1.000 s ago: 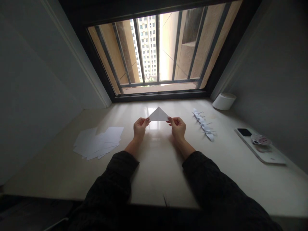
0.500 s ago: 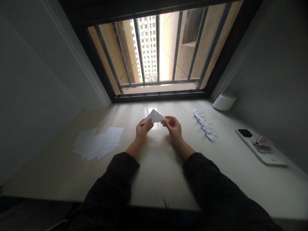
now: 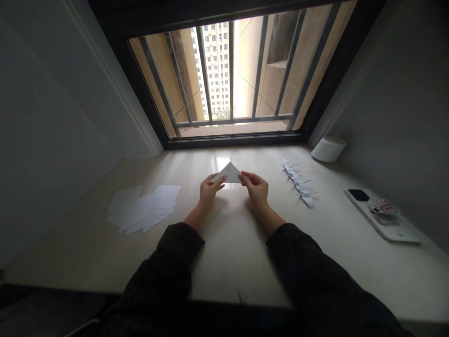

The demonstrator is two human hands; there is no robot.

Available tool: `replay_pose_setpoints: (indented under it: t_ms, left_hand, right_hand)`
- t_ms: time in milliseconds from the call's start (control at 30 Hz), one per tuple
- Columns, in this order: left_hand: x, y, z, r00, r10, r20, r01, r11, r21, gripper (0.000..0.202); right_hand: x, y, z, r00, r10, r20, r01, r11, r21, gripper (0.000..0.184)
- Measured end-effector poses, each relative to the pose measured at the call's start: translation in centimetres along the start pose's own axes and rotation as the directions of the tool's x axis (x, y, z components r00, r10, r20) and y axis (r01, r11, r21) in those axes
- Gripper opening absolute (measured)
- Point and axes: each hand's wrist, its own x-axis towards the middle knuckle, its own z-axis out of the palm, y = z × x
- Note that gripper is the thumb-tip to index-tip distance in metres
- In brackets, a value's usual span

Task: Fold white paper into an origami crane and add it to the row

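Observation:
A sheet of white paper folded into a triangle [image 3: 230, 173] is held up over the pale sill, its point facing the window. My left hand [image 3: 209, 189] pinches its left corner, thumb on top and fingers beneath. On the other side, my right hand [image 3: 257, 188] grips the right corner in the same way. Farther right lies a row of several small folded paper cranes [image 3: 298, 182]. Loose white paper sheets [image 3: 143, 208] lie overlapping to the left of my left hand.
A white rounded container [image 3: 329, 149] stands in the back right corner. Near the right wall lies a white phone [image 3: 393, 231] with a round grip on its back. The pale sill [image 3: 224, 262] ends at a front edge near me. A barred window [image 3: 231, 138] closes off the back.
Both hands and the folded paper have shifted slightly right and a little nearer to me. The hold on both corners stays the same.

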Motion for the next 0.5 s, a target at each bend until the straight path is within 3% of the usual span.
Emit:
replay_pose_setpoints:
  t_ms: [300, 500]
  left_hand:
    - [-0.4, 0.2, 0.4, 0.974, 0.217, -0.058, -0.210, 0.971, 0.112, 0.033]
    - [-1.1, 0.3, 1.0, 0.965, 0.261, -0.019, -0.256, 0.955, 0.149, 0.029]
  right_hand:
    - [-0.7, -0.5, 0.0, 0.987, -0.074, 0.144, 0.101, 0.977, -0.189, 0.037]
    - [-1.0, -0.2, 0.3, 0.986, -0.089, 0.140, 0.105, 0.988, -0.115, 0.035]
